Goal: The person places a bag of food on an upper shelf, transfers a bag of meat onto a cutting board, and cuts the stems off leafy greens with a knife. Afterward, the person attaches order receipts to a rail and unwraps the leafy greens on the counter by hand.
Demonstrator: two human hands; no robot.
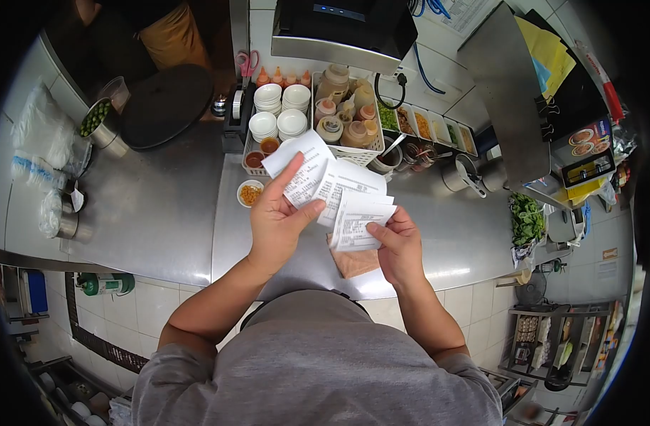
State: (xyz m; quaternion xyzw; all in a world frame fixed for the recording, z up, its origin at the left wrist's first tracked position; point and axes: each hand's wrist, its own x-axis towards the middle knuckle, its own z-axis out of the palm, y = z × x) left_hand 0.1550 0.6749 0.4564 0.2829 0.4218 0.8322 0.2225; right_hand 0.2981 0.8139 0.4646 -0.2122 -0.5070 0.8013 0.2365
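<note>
Several printed paper receipts are fanned out between my two hands above the steel counter (172,227). My left hand (277,224) pinches the left receipts (307,170) between thumb and fingers, with the index finger stretched up along the paper. On the other side, my right hand (398,248) grips the front receipts (360,226), its thumb pressed on the print. Beneath them a folded brown cloth (355,263) lies on the counter, partly covered by the paper. A small white bowl of orange-yellow bits (250,193) stands just left of my left hand.
Stacked white bowls (277,113) and a basket of sauce bottles (345,117) line the back. Right of these are garnish containers (424,126) and a steel pot (458,176). A black round tray (166,106) lies at left. Leafy greens (529,219) sit at right. Another person (172,39) stands beyond the counter.
</note>
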